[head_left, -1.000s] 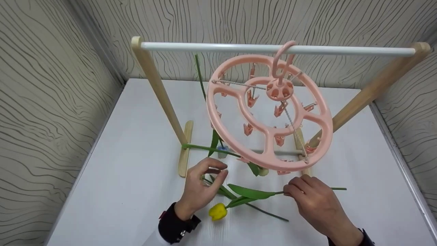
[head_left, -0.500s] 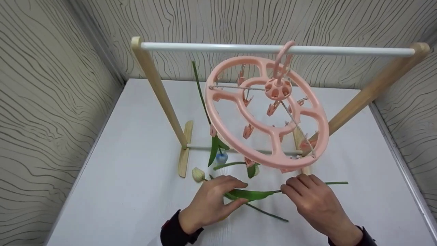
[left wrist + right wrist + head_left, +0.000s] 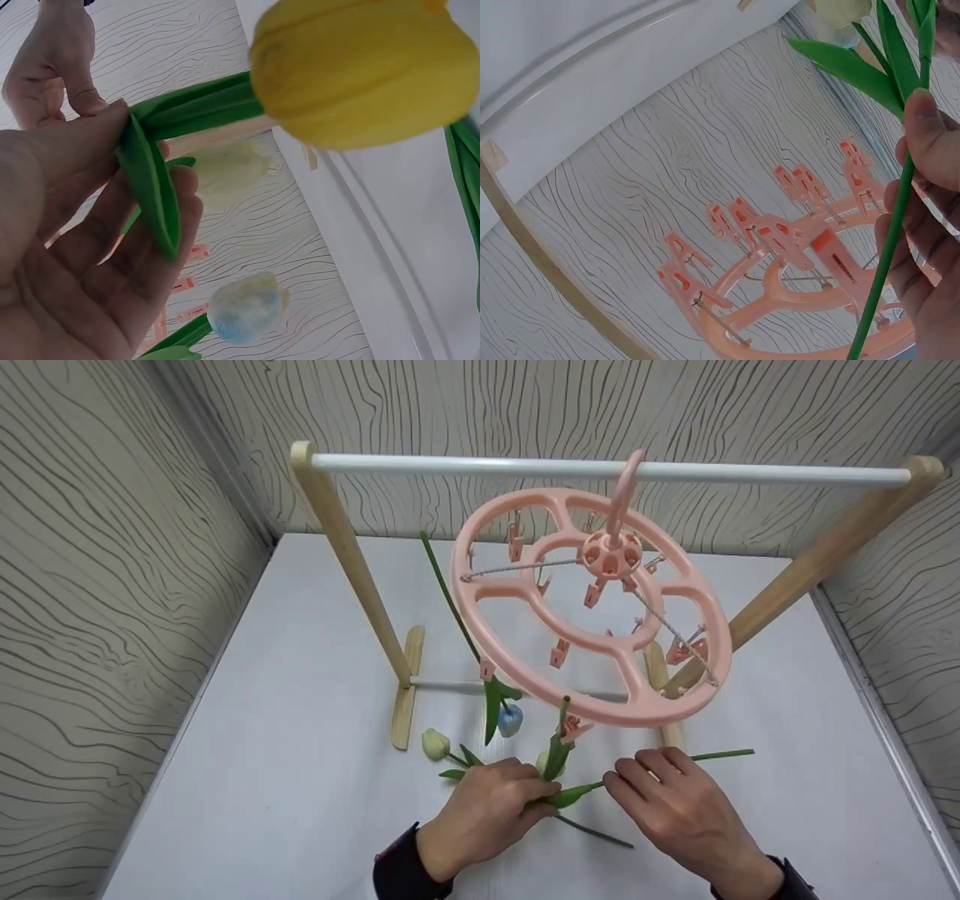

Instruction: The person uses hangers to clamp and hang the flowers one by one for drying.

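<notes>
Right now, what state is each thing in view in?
Yellow tulip: held by left grip and right grip
Blue tulip: clipped, bloom down
Hanging white tulip: clipped
Other white tulip: lying on table
Rack: standing upright
Hanger: hooked over rack's bar
Clips: several hold nothing

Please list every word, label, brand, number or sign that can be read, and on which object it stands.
None can be read. No lettering shows on the pink hanger, its clips, the yellow tulip or the rack; the wall lines are pattern. Any mark on the dark cuffs is too small to read.
</notes>
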A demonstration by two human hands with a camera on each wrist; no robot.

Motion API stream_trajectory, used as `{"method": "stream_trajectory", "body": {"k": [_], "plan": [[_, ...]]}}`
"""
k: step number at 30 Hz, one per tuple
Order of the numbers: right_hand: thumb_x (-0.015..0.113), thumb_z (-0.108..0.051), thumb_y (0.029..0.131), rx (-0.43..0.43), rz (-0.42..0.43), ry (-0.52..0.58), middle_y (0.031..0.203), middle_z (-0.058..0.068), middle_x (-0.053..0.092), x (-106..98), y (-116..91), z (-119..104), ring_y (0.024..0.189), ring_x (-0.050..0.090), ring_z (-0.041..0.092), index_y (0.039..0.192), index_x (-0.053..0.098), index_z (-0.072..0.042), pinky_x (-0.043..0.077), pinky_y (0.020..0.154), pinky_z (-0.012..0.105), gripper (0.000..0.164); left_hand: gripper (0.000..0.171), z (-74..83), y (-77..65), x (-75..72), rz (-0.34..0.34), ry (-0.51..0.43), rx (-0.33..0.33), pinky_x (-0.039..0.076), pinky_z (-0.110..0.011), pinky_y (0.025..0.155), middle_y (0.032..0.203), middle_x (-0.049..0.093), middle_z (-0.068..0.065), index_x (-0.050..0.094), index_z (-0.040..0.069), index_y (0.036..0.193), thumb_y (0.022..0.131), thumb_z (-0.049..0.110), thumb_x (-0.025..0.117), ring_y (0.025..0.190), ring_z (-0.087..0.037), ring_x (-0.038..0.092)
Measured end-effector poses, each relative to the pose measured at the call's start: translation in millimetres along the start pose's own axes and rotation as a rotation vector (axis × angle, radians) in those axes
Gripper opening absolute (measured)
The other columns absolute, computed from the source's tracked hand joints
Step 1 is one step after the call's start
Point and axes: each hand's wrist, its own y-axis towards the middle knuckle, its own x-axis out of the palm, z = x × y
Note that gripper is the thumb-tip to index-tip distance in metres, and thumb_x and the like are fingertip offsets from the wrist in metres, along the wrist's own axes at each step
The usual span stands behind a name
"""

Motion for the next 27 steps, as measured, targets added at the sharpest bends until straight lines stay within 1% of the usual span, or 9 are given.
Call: {"method": "stream_trajectory", "body": {"k": [7,10,12,15,17,19,22,24,27], "plan": [[0.041,-0.010,0.102,-0.021,0.026,-0.003,0.071,0.005,0.063,2,1,-2,0.069,0.056,0.020,0.077,0.066,-0.009,0.051,0.057,0.035,0.036,0.010,-0.3,1.5,3.4,-0.020,-0.047,-0.024,0.049,-0.008,0.064,0.080,0.071,0.011,0.074,0.022,0.093,0.083,0.025,0.075,0.075,0.002,0.065],[0.043,-0.010,0.102,-0.016,0.079,0.001,0.071,0.005,0.064,1,3,-3,0.068,0.058,0.021,0.076,0.068,-0.008,0.053,0.061,0.036,0.036,0.007,-2.3,1.7,3.5,-0.016,-0.086,-0.058,0.048,-0.006,0.064,0.079,0.070,0.012,0.074,0.022,0.091,0.084,0.022,0.074,0.074,0.004,0.064],[0.045,-0.009,0.101,-0.016,0.151,0.005,0.071,0.006,0.066,0,5,-4,0.068,0.060,0.022,0.075,0.070,-0.008,0.052,0.064,0.036,0.036,0.005,-3.9,1.6,3.2,-0.014,-0.119,-0.089,0.047,-0.005,0.064,0.080,0.071,0.012,0.074,0.022,0.090,0.085,0.021,0.073,0.074,0.006,0.063],[0.053,-0.012,0.098,-0.025,0.346,0.035,0.067,0.006,0.066,-1,9,-5,0.066,0.059,0.022,0.074,0.073,-0.008,0.048,0.066,0.034,0.031,0.005,-6.0,0.9,2.5,-0.011,-0.174,-0.135,0.045,-0.004,0.064,0.081,0.072,0.011,0.074,0.021,0.090,0.086,0.021,0.072,0.073,0.007,0.062],[0.060,-0.015,0.095,-0.026,0.478,0.068,0.063,0.007,0.065,0,10,-4,0.062,0.056,0.021,0.073,0.073,-0.008,0.046,0.063,0.032,0.027,0.005,-7.2,-0.2,2.0,-0.003,-0.207,-0.154,0.045,-0.003,0.064,0.082,0.072,0.011,0.074,0.021,0.091,0.086,0.021,0.072,0.073,0.008,0.061],[0.067,-0.020,0.091,0.002,0.571,0.133,0.057,0.007,0.063,2,9,-2,0.057,0.053,0.019,0.069,0.073,-0.007,0.044,0.056,0.031,0.026,0.005,-8.4,-1.4,1.4,0.011,-0.240,-0.164,0.045,-0.003,0.064,0.083,0.072,0.010,0.073,0.020,0.092,0.087,0.021,0.072,0.073,0.007,0.061],[0.073,-0.023,0.086,0.123,0.632,0.249,0.053,0.009,0.060,8,2,6,0.053,0.052,0.018,0.063,0.070,-0.003,0.045,0.051,0.025,0.031,0.006,-9.7,-3.2,0.4,0.035,-0.281,-0.164,0.046,-0.003,0.064,0.086,0.073,0.009,0.073,0.019,0.092,0.086,0.021,0.072,0.074,0.007,0.062],[0.075,-0.024,0.084,0.268,0.647,0.337,0.055,0.012,0.061,13,-6,14,0.057,0.055,0.015,0.062,0.068,0.002,0.048,0.057,0.017,0.034,0.006,-10.3,-4.0,0.1,0.048,-0.307,-0.161,0.047,-0.003,0.065,0.087,0.073,0.008,0.073,0.019,0.092,0.086,0.020,0.073,0.075,0.006,0.062],[0.077,-0.014,0.080,0.499,0.677,0.477,0.066,0.013,0.064,20,-20,27,0.068,0.059,0.008,0.069,0.065,0.012,0.049,0.071,0.009,0.031,0.007,-10.8,-4.8,0.5,0.066,-0.329,-0.152,0.047,-0.002,0.064,0.087,0.073,0.008,0.072,0.019,0.092,0.086,0.021,0.073,0.073,0.007,0.061]]}}
